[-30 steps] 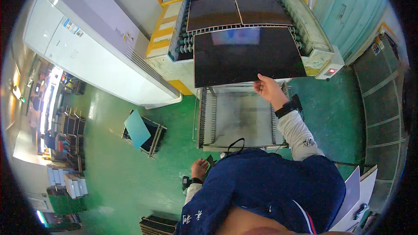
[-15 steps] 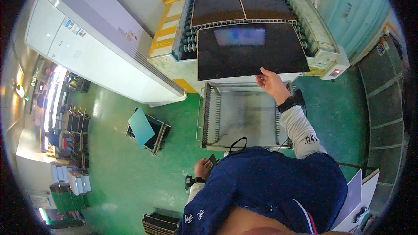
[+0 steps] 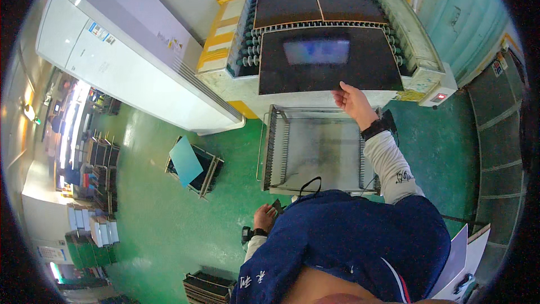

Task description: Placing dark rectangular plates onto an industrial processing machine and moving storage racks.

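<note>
My right hand (image 3: pixel 351 104) is at the near edge of a large glossy black panel (image 3: pixel 332 73), its fingers closed on that edge. The panel lies tilted on the rollers at the front of a conveyor machine (image 3: pixel 247 59), its near edge jutting past the machine. Behind it, two dark panels (image 3: pixel 287 8) lie side by side on the rollers. Low by my body, my left hand (image 3: pixel 263 218) has its fingers curled at a small dark thing (image 3: pixel 277 207), whose kind I cannot make out. Both wrists wear black bands.
A slotted metal rack (image 3: pixel 320 155) stands between me and the machine. To the left are a tall white cabinet-like unit (image 3: pixel 140 62) and a small rack with a light blue sheet (image 3: pixel 187 162). Stacked dark panels (image 3: pixel 208 288) sit near the bottom; dark framed panels (image 3: pixel 500 135) line the right.
The black panel has moved a little farther onto the rollers, away from me. My right hand has followed its near edge. The left hand stays about where it was.
</note>
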A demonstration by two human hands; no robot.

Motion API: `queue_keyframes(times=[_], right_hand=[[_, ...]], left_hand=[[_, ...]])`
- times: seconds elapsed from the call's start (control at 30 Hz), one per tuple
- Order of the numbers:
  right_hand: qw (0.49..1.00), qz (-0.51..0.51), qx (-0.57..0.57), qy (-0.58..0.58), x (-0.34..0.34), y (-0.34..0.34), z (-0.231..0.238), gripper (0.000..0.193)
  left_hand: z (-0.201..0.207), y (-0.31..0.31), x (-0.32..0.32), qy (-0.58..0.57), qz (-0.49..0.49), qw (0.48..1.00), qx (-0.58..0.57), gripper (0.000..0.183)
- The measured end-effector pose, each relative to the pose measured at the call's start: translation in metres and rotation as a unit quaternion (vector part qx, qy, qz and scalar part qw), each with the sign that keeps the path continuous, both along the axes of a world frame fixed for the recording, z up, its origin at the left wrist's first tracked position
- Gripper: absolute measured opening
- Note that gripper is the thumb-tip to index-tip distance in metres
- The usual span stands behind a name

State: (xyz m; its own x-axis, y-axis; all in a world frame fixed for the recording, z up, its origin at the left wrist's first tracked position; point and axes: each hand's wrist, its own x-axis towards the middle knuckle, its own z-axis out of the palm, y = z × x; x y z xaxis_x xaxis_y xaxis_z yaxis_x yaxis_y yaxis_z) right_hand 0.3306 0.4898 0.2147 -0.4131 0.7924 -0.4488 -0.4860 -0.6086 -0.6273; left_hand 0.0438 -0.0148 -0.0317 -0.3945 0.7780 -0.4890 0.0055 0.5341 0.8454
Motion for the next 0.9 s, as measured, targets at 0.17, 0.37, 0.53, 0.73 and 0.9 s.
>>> queue_keyframes(times=[0.17, 0.37, 0.53, 0.73, 0.9], right_hand=[[1.0, -0.01, 0.012, 0.002, -0.001, 0.011, -0.008, 0.024], [1.0, 0.001, 0.001, 0.002, -0.006, 0.015, -0.005, 0.022], [0.999, -0.011, 0.014, 0.034, -0.005, 0.019, -0.012, 0.022], [0.998, 0.049, 0.041, -0.008, -0.003, -0.003, -0.007, 0.035], [0.98, 0.13, 0.034, -0.145, 0.042, -0.067, -0.083, 0.036]], left_hand=[[0.0, 0.005, 0.004, -0.085, 0.061, 0.994, 0.003, 0.035], [-0.005, 0.01, 0.001, -0.319, 0.311, 0.894, -0.044, 0.032], [0.013, 0.017, 0.006, -0.291, 0.28, 0.913, -0.054, 0.034], [-0.001, 0.008, -0.01, 0.14, -0.082, 0.984, -0.073, 0.035], [0.044, 0.056, -0.008, -0.053, 0.064, 0.996, -0.018, 0.032]])
